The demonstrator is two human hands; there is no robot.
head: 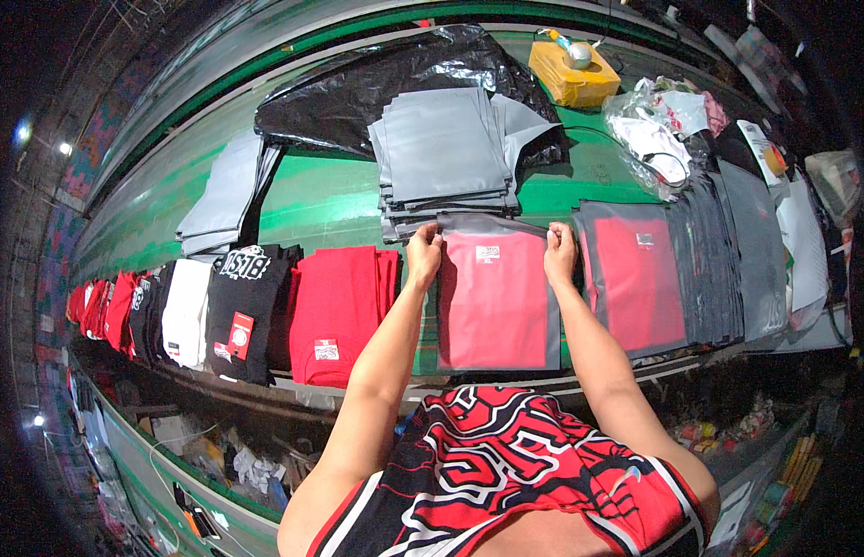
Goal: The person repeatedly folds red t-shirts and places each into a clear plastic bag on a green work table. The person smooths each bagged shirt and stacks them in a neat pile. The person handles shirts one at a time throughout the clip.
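A frosted plastic garment bag (498, 299) lies flat on the green table in front of me, a folded red shirt showing through it. My left hand (424, 256) pinches the bag's upper left corner. At the upper right corner, my right hand (560, 254) grips the same top edge. Just beyond my hands is a stack of grey plastic bags (446, 150). Folded red shirts (338, 299) are piled to the left of my left forearm. Right of my right hand rests another bagged red shirt (637, 278).
Folded black shirts (247, 306), white shirts (186, 310) and more piles line the table leftward. Bagged garments (752, 250) overlap at right. Behind lie a black plastic sheet (320, 104), a yellow taped block (574, 73) and clear plastic bags (658, 132). More grey bags (223, 188) sit back left.
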